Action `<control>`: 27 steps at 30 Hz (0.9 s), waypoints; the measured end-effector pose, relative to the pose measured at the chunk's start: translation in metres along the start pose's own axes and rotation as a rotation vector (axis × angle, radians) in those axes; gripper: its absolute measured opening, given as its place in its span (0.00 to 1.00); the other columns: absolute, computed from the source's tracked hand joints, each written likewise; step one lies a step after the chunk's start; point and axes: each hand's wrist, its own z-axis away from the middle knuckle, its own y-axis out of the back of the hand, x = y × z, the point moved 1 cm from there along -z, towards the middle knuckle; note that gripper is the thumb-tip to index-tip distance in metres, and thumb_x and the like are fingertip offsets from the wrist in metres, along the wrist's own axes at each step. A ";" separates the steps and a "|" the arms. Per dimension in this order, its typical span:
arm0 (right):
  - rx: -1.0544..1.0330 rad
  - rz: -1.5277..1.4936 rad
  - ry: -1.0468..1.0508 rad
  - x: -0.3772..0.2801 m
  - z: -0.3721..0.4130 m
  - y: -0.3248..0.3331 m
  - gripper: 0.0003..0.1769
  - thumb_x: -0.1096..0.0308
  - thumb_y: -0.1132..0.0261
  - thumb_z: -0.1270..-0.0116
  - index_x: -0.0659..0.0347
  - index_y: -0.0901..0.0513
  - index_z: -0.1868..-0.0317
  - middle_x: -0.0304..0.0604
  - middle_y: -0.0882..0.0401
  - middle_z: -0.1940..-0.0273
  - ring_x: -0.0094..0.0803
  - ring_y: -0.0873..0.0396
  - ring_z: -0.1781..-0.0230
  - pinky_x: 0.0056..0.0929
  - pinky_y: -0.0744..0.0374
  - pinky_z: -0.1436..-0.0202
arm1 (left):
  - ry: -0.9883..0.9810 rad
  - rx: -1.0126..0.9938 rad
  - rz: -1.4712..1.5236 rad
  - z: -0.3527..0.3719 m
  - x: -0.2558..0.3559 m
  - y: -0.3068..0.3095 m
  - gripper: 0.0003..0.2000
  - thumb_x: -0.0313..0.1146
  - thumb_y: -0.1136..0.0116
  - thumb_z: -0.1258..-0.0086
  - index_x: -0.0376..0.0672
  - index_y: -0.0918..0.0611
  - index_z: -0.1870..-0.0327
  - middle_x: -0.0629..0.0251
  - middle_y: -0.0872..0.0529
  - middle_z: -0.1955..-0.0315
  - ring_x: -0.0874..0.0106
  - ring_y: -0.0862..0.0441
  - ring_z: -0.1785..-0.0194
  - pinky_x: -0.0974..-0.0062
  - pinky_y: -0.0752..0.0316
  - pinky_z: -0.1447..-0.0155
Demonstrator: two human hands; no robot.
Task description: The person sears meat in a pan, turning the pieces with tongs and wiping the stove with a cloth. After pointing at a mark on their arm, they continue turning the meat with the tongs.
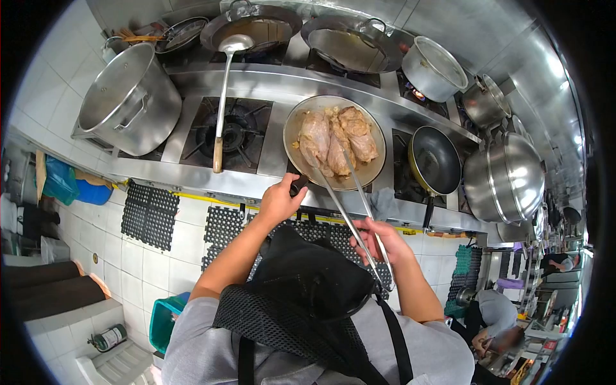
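Note:
Several large pieces of browned meat [339, 141] lie in a round, light-coloured pan [290, 138] on the stove. My left hand [282, 200] is closed around the pan's dark handle [298, 186] at the front. Long metal tongs [350, 218] are held in my right hand [383, 242], their tips down on the meat. A ladle [221, 106] with a wooden handle end lies across the burner to the left of the pan.
At the left stands a big steel pot [131, 99]. To the right are a black frying pan [435, 160] and a large domed steel pot [504, 179]. Woks [350, 45] line the back. A co-worker [494, 314] is at the lower right.

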 end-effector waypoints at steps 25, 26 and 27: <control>0.759 1.936 -0.039 -0.026 -0.071 -0.064 0.49 0.59 0.39 0.34 0.90 0.52 0.28 0.83 0.27 0.46 0.64 0.17 0.51 0.48 0.18 0.44 | -0.050 -0.075 0.007 0.007 0.004 -0.019 0.23 0.45 0.32 0.36 0.41 0.24 0.47 0.49 0.11 0.68 0.49 0.13 0.64 0.54 0.18 0.58; 0.762 1.934 -0.044 -0.030 -0.076 -0.064 0.49 0.59 0.39 0.34 0.90 0.52 0.28 0.83 0.27 0.46 0.64 0.17 0.51 0.48 0.18 0.44 | -0.074 -0.055 0.003 0.007 0.005 -0.018 0.23 0.45 0.32 0.36 0.41 0.24 0.48 0.49 0.12 0.69 0.49 0.13 0.64 0.54 0.18 0.59; 0.705 1.918 -0.072 -0.033 -0.081 -0.065 0.49 0.60 0.39 0.34 0.90 0.52 0.27 0.83 0.26 0.47 0.62 0.17 0.50 0.46 0.19 0.43 | -0.076 -0.059 0.006 0.007 0.006 -0.016 0.23 0.45 0.32 0.36 0.41 0.24 0.48 0.49 0.12 0.69 0.49 0.13 0.64 0.54 0.18 0.59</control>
